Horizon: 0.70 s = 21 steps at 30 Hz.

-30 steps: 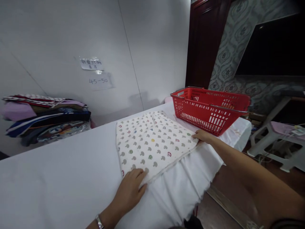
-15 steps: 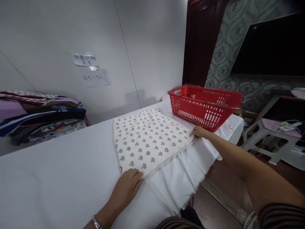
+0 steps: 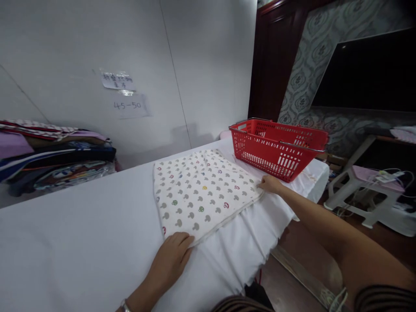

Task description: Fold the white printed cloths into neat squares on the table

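Note:
A white cloth [image 3: 208, 190] printed with grey, red, green and yellow mushrooms lies spread in a folded layer on the white-covered table. At its near left corner, my left hand [image 3: 172, 253] has its fingers curled over the edge, closed on the fabric. My right hand [image 3: 271, 184] pinches the right-hand corner, its fingertips closed on the cloth. Between the two hands the near edge runs almost straight, and slight wrinkles show toward the far side. The underside of the cloth is hidden.
Just beyond my right hand, a red plastic basket [image 3: 276, 149] stands on the table [image 3: 81, 242]. A stack of folded clothes [image 3: 58, 156] sits at the left by the wall. Right of the table is a stool [image 3: 367, 190] with cables on it.
Both hands keep their hold on the cloth's corners, which lies nearly the same. The right hand has shifted very slightly left; the view has moved a little.

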Motion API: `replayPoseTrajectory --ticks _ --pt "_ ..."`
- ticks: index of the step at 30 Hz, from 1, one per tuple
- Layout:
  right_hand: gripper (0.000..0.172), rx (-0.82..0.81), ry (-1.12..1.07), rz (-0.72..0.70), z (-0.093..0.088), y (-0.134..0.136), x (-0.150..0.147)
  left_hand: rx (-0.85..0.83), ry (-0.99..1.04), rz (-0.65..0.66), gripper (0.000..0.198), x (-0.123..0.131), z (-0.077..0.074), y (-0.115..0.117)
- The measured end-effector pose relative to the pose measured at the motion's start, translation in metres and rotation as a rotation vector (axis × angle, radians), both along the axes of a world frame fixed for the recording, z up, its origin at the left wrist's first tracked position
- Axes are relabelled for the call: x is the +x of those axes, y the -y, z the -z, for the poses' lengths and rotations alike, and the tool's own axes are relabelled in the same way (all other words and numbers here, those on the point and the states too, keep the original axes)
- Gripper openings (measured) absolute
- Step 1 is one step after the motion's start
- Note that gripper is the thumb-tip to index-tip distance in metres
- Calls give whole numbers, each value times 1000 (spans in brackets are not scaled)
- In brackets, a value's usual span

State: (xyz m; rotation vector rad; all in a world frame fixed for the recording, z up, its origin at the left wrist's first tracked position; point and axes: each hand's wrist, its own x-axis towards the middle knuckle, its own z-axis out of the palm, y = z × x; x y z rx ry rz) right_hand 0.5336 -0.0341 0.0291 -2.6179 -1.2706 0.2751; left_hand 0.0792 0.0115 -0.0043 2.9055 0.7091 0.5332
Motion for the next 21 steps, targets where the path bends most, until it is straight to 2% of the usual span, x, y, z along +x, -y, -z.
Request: replayPoseTrajectory --ticks 5,8,12,21 --pt "19 1 -9 -4 7 0 0 -20 13 -11 21 1 0 0" --pt "15 25 -38 19 5 -1 0 -24 14 -13 22 0 2 -1" --pt "18 47 -97 73 1 1 1 -5 34 -9 23 -1 4 -1" --pt "15 -59 -199 126 6 -3 -1 -24 14 -33 24 0 0 2"
